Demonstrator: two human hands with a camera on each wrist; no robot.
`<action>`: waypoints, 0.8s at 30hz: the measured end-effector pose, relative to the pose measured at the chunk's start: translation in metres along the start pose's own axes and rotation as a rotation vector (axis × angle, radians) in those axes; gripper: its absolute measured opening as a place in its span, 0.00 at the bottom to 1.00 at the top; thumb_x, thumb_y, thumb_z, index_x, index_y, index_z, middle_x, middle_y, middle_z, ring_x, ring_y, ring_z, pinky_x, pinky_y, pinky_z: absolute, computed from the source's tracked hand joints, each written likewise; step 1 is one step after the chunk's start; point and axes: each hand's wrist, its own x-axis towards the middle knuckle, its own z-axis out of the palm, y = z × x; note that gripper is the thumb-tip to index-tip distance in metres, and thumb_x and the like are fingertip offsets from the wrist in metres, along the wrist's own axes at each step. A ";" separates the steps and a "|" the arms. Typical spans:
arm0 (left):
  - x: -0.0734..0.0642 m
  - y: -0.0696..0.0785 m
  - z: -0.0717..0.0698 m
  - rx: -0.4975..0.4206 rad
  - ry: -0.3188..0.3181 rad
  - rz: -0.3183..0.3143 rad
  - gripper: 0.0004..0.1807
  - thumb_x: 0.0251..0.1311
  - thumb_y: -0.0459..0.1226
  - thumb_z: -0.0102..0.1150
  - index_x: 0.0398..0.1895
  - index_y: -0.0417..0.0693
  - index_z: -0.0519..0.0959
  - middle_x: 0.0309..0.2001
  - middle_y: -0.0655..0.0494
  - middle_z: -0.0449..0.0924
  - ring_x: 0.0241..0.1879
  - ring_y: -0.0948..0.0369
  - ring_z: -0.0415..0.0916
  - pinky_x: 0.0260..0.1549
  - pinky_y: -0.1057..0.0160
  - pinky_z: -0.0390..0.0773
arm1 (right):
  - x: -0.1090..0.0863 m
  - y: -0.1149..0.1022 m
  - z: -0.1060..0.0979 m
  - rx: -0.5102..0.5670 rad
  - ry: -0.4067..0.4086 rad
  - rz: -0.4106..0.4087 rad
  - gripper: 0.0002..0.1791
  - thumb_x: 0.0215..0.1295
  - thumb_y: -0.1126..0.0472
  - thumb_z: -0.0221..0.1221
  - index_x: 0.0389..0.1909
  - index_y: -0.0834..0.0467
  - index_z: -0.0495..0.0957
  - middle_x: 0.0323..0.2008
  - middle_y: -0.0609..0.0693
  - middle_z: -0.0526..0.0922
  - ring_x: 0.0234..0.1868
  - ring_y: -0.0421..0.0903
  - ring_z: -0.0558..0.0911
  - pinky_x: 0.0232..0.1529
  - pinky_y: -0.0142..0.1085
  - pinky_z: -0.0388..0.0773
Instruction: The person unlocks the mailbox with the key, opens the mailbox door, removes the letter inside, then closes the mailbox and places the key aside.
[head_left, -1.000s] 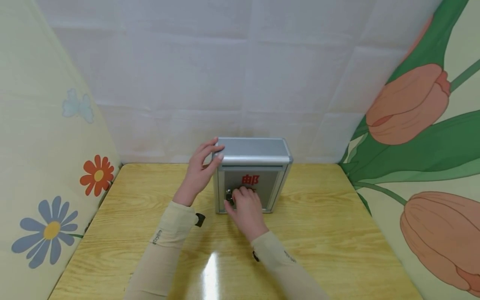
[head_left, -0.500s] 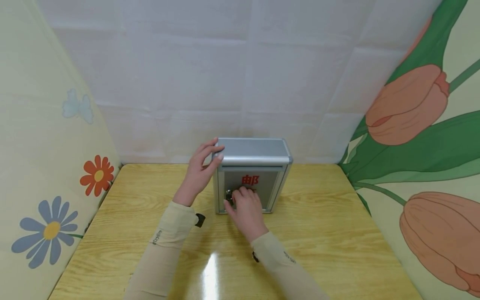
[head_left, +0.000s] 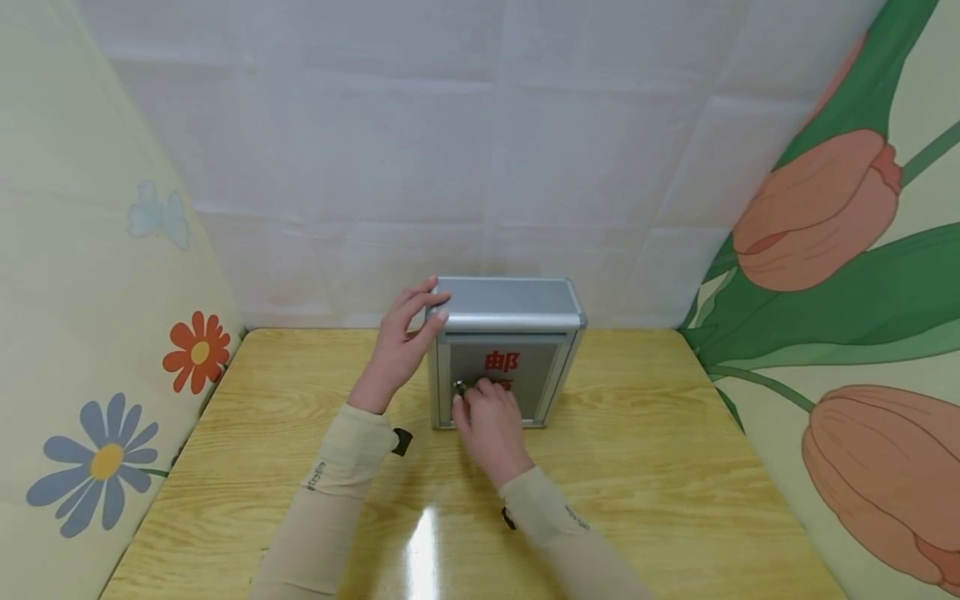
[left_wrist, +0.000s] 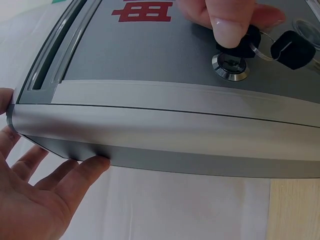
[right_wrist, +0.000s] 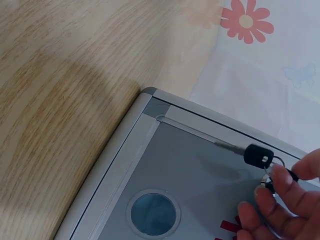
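Observation:
A grey metal mailbox (head_left: 502, 300) with red characters on its door stands on the wooden table. My left hand (head_left: 397, 342) rests on its upper left corner, the fingers spread over the top and side. At the door, my right hand (head_left: 491, 425) pinches a black-headed key (left_wrist: 245, 46) between thumb and fingers. The key head sits right at the round chrome lock (left_wrist: 231, 67), overlapping its rim in the left wrist view, where part of the keyhole shows. A second black-headed key (right_wrist: 258, 155) dangles from the same ring, its blade pointing away from the hand.
The wooden table (head_left: 637, 467) extends around the mailbox. A white cloth backdrop (head_left: 420, 150) hangs close behind it, with flower-printed panels (head_left: 840, 333) at either side. A round window (right_wrist: 153, 214) is set low in the mailbox door.
My right hand has shifted slightly down and back from the lock, so more of the lock and the lower red character show. My left hand keeps its place on the corner.

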 end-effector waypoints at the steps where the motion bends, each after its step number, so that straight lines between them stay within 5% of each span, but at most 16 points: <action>1: 0.000 0.000 0.000 -0.002 -0.001 0.001 0.17 0.69 0.31 0.51 0.59 0.34 0.74 0.69 0.40 0.58 0.69 0.49 0.54 0.52 0.41 0.70 | 0.000 0.000 0.000 0.004 -0.002 0.006 0.17 0.68 0.54 0.54 0.19 0.55 0.77 0.26 0.45 0.73 0.28 0.44 0.72 0.31 0.38 0.71; 8: 0.000 0.000 0.000 0.009 -0.002 -0.008 0.17 0.69 0.31 0.51 0.59 0.35 0.74 0.70 0.41 0.57 0.69 0.50 0.54 0.52 0.41 0.70 | 0.001 0.000 -0.003 0.018 -0.005 0.035 0.17 0.67 0.50 0.55 0.18 0.50 0.70 0.23 0.43 0.69 0.26 0.42 0.68 0.30 0.36 0.69; 24: 0.000 -0.002 0.000 0.013 -0.006 -0.001 0.17 0.69 0.32 0.51 0.59 0.35 0.74 0.70 0.43 0.57 0.69 0.51 0.54 0.52 0.41 0.70 | 0.001 -0.001 -0.001 0.006 0.035 0.011 0.12 0.64 0.55 0.58 0.23 0.55 0.76 0.26 0.45 0.73 0.26 0.42 0.71 0.29 0.34 0.72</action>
